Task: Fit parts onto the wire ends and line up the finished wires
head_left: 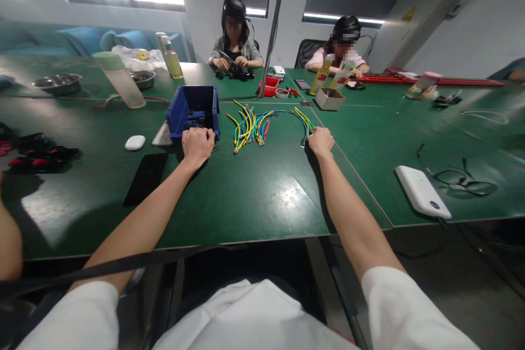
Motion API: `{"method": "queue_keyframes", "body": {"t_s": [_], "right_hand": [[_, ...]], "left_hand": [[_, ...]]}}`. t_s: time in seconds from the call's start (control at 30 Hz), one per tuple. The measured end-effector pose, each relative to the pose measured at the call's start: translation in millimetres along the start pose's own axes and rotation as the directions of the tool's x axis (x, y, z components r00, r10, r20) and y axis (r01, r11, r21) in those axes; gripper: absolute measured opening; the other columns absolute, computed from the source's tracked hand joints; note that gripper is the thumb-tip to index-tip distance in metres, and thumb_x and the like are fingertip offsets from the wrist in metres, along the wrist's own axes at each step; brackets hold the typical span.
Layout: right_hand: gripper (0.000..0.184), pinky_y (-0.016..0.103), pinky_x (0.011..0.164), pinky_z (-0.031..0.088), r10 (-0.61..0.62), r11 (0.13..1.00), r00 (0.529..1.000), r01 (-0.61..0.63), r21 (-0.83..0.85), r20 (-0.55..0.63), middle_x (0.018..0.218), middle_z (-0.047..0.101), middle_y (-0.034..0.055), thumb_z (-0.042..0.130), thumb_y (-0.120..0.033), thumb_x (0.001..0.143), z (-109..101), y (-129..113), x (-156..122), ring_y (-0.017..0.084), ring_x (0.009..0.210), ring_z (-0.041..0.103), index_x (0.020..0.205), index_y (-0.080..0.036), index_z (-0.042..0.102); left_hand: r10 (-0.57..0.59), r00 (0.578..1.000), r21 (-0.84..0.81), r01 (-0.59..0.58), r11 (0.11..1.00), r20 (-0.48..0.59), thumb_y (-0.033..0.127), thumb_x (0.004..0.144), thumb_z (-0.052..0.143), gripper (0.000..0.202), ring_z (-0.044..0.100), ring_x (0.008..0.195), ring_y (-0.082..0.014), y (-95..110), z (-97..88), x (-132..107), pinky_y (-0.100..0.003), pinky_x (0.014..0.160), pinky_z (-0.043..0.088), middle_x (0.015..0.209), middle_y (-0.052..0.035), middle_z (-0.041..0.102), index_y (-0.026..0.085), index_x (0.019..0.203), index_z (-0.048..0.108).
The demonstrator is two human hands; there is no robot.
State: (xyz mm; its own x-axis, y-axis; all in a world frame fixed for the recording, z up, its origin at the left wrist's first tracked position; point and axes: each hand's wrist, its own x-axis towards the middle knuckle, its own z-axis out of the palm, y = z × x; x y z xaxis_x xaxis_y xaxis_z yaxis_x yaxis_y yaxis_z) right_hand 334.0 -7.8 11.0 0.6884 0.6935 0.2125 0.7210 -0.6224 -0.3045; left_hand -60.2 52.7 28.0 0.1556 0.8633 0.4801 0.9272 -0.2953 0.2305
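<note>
My left hand point(198, 145) is closed at the front lip of a blue plastic bin point(175, 112), its curled fingers over the rim. Small black parts point(200, 119) lie inside that bin. Further right, my right hand point(321, 141) is closed on the near ends of a small bunch of yellow, green and blue wires point(302, 117); its fingertips are partly hidden. Between my hands lies a loose pile of short wires point(248, 123) with metal ring terminals, mostly yellow, green and blue, with one red piece.
A black phone point(146, 179) and white case point(135, 143) lie left. A white power bank point(422, 191) and glasses point(465, 181) lie right. Behind are a frosted bottle point(121, 81), a red bin point(269, 86), a small box point(330, 99) and two seated people.
</note>
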Motion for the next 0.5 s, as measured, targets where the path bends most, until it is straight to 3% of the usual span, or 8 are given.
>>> {"method": "queue_keyframes", "body": {"t_s": [0.17,0.37,0.5], "right_hand": [[0.036,0.038,0.087,0.047,0.008,1.000,1.000,-0.009,0.028,0.007,0.113,0.063,0.0175,0.043,-0.019,0.090,0,1,0,0.029,0.104,0.063,0.114,-0.021,0.070],[0.037,0.039,0.088,0.047,0.006,0.999,1.000,-0.005,0.041,-0.018,0.113,0.063,0.0184,0.041,-0.019,0.091,-1,-1,-3,0.029,0.105,0.063,0.113,-0.020,0.070],[0.038,0.038,0.087,0.046,0.008,0.999,0.999,-0.006,0.036,-0.039,0.114,0.062,0.0187,0.039,-0.021,0.093,-3,-3,-7,0.029,0.105,0.062,0.117,-0.019,0.069]], "left_hand": [[0.035,0.996,0.140,-0.046,0.989,0.078,0.038,0.094,0.022,0.058,0.061,0.093,-0.0350,-3,1.0,3,-0.045,0.084,0.036,0.097,-0.0223,0.070,0.010,0.097,0.073],[0.037,0.985,0.161,-0.065,0.985,0.169,0.038,0.091,0.027,0.054,0.065,0.090,-0.0343,-4,-4.8,9,-0.043,0.081,0.036,0.094,-0.0205,0.072,0.014,0.096,0.076],[0.035,0.985,0.174,-0.066,0.983,0.170,0.038,0.091,0.027,0.055,0.065,0.091,-0.0347,-5,-3.8,11,-0.044,0.082,0.036,0.095,-0.0205,0.073,0.014,0.096,0.076]]}}
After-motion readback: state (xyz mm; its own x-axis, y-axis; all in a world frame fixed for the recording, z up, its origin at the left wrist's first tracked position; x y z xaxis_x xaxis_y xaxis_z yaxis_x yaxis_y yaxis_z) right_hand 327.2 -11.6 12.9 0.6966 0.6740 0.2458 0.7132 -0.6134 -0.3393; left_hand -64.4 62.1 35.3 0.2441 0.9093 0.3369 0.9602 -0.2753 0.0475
